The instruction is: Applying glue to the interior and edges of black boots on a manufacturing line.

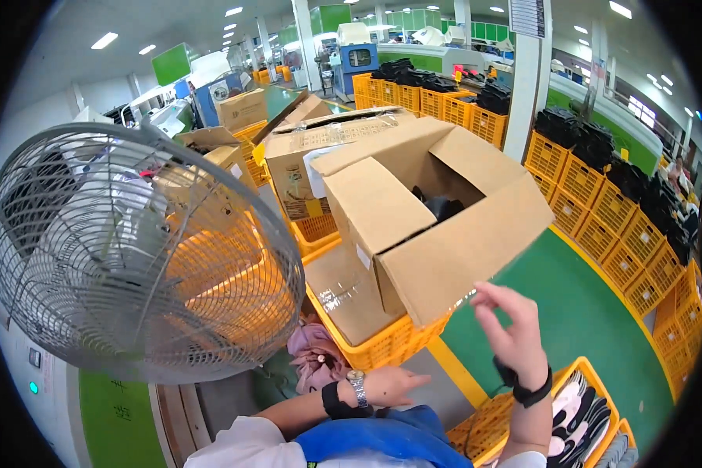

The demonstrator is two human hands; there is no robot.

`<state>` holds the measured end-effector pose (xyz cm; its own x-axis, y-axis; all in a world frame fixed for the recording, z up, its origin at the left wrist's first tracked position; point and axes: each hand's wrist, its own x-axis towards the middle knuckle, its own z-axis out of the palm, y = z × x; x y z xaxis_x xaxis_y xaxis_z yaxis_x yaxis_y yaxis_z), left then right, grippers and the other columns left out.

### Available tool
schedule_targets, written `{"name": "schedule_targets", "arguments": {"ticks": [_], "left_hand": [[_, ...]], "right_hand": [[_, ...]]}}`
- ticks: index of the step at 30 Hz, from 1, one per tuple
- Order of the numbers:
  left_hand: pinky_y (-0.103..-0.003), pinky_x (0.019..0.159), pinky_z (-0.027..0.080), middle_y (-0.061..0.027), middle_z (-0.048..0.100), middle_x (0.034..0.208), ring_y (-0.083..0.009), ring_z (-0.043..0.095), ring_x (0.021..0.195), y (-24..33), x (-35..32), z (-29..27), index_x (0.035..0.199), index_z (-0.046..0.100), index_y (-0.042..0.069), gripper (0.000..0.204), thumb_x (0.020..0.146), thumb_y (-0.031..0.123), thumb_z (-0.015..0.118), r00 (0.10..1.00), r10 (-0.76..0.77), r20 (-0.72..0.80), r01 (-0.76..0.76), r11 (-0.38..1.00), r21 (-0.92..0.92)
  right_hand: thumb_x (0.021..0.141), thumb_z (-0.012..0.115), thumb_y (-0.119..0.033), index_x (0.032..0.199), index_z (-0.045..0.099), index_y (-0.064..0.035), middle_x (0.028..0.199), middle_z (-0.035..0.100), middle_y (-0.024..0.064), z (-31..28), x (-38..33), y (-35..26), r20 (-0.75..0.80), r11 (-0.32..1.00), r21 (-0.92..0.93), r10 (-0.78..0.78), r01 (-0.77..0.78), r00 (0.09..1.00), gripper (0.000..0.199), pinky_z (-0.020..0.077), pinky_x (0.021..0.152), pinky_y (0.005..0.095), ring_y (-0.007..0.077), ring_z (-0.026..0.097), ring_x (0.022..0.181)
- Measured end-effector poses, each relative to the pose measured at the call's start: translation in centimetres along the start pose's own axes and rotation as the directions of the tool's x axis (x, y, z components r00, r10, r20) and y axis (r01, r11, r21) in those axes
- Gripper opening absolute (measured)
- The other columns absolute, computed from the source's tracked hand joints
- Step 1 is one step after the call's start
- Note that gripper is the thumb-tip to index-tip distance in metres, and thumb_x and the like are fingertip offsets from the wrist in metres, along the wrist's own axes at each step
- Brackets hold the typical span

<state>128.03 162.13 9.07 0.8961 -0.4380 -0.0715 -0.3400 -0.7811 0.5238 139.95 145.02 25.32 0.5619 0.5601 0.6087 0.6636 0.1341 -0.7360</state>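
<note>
An open cardboard box rests tilted on a yellow plastic crate, with dark items visible inside it. My right hand is raised just below the box's near bottom corner, fingers apart and holding nothing; whether it touches the box I cannot tell. It wears a black wrist strap. My left hand, with a metal watch and a black band, is held flat and empty in front of the crate's near wall.
A large wire-caged fan spins close on the left. More cardboard boxes stand behind. Stacked yellow crates of dark goods line the right over a green floor. A crate with gloves sits at lower right.
</note>
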Motion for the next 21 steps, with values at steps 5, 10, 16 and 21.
{"name": "schedule_targets", "arguments": {"ticks": [5, 10, 16, 21], "left_hand": [[-0.035, 0.077, 0.047, -0.0159, 0.059, 0.099, -0.0306, 0.058, 0.089, -2.0, 3.7, -3.7, 0.13, 0.037, 0.008, 0.051, 0.085, 0.025, 0.055, 0.978, 0.058, -0.199, -0.117, 0.946, -0.301], [-0.029, 0.086, 0.044, -0.0115, 0.059, 0.106, -0.021, 0.057, 0.099, -3.9, 7.2, -6.5, 0.129, 0.04, 0.006, 0.05, 0.084, 0.02, 0.059, 0.973, -0.143, -0.183, 0.036, 0.871, -0.49], [-0.029, 0.085, 0.045, -0.0101, 0.061, 0.104, -0.0174, 0.058, 0.095, -2.7, 19.7, -4.2, 0.126, 0.043, 0.007, 0.045, 0.085, 0.02, 0.057, 0.899, -0.359, -0.25, 0.181, 0.825, -0.535], [-0.029, 0.082, 0.046, -0.0086, 0.064, 0.093, -0.0169, 0.06, 0.09, -8.5, 30.2, 0.5, 0.117, 0.052, 0.007, 0.036, 0.085, 0.023, 0.056, 0.726, -0.629, -0.276, 0.353, 0.686, -0.636]], "right_hand": [[0.073, 0.063, -0.014, 0.076, 0.062, -0.0039, 0.067, 0.061, 0.0114, -5.5, 4.4, 15.5, 0.134, 0.799, -0.576, 0.3, -0.172, 0.944, 0.01, 0.0481, 0.057, 0.0322, 0.0238, 0.061, 0.061], [0.072, 0.063, -0.018, 0.076, 0.062, -0.0057, 0.068, 0.062, 0.0126, -4.9, 7.2, 27.2, 0.396, 0.892, -0.436, 0.307, -0.116, 0.865, 0.013, 0.0482, 0.059, 0.0346, 0.0272, 0.061, 0.063], [0.078, 0.06, -0.024, 0.087, 0.065, -0.0096, 0.08, 0.065, 0.0093, -3.3, 11.7, 35.0, 0.602, 0.984, -0.164, 0.043, 0.071, 0.797, 0.018, 0.0499, 0.067, 0.0334, 0.0257, 0.063, 0.073], [0.086, 0.055, -0.019, 0.109, 0.056, 0.0, 0.101, 0.062, 0.013, -5.8, 13.2, 39.5, 0.86, 0.944, 0.276, -0.158, -0.182, 0.485, 0.03, 0.0461, 0.082, 0.0308, 0.0214, 0.06, 0.093]]}}
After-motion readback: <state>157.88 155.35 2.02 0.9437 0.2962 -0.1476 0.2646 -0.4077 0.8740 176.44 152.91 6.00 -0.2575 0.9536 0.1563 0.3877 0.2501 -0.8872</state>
